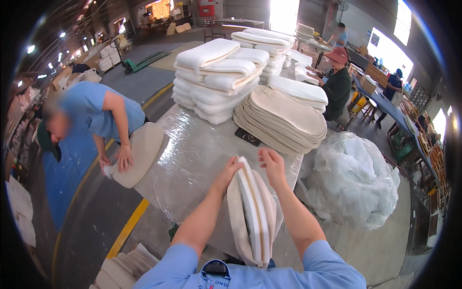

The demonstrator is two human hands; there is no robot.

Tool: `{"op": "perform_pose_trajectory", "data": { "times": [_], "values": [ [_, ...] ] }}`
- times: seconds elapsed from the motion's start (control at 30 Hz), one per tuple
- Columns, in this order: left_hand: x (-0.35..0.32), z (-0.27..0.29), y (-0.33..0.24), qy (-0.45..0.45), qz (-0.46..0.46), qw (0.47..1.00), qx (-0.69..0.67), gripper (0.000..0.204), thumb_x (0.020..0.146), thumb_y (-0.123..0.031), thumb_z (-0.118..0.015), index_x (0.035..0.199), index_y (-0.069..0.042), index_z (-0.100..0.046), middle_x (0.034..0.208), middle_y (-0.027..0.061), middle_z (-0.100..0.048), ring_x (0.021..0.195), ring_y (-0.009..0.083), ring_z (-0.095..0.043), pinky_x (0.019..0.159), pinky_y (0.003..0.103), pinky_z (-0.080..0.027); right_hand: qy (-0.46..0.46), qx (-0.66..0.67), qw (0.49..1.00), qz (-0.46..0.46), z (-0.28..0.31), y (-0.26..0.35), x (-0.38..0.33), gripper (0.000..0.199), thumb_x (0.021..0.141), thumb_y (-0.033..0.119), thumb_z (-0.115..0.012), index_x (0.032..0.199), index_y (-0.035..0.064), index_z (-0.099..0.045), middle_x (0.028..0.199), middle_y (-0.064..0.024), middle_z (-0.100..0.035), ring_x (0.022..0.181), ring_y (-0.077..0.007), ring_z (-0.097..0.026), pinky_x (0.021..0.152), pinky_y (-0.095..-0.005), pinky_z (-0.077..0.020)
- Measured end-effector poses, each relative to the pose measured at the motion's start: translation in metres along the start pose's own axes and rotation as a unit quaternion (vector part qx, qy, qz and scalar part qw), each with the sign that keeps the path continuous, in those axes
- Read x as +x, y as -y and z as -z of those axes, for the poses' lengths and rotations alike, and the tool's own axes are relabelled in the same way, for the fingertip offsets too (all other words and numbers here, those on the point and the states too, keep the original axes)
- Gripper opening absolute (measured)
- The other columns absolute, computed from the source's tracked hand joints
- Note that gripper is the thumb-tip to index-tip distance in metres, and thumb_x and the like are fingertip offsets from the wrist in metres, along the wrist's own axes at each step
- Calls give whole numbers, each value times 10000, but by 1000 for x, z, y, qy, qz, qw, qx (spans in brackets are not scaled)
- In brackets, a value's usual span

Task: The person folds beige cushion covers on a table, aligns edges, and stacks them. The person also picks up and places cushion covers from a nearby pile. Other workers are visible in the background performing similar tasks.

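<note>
A beige cushion (253,212) then clamped at its far end by the left hand (228,174), the right hand (274,168) just beside, grip unclear.

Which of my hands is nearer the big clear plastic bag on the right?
Your right hand; it's raised to the left of the bag. Your left hand is farther left, gripping the far end of the beige cushion.

Blue lettering (222,284) marks the wearer's light-blue shirt (250,280). The black card (248,137) bears marks too small to read.
</note>
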State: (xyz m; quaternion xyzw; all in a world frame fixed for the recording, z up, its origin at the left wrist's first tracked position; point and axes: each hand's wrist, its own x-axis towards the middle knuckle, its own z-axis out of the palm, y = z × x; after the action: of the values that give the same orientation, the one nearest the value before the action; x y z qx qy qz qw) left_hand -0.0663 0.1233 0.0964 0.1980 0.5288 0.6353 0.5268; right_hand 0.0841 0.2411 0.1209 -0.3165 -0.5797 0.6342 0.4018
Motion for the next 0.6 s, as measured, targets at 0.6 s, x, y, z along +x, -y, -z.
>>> {"op": "perform_pose_trajectory", "data": {
  "times": [0.6],
  "values": [
    [27, -5, 28, 3, -54, 998, 17, 975, 959, -220, -743, 1698, -39, -133, 1565, 193, -447, 1436, 259, -465, 1198, 365, -378, 464, -215, 826, -238, -17, 18, 117, 181, 993, 134, -741, 1122, 9, -763, 1033, -40, -750, 940, -135, -689, 836, -318, -586]
  ]
}}
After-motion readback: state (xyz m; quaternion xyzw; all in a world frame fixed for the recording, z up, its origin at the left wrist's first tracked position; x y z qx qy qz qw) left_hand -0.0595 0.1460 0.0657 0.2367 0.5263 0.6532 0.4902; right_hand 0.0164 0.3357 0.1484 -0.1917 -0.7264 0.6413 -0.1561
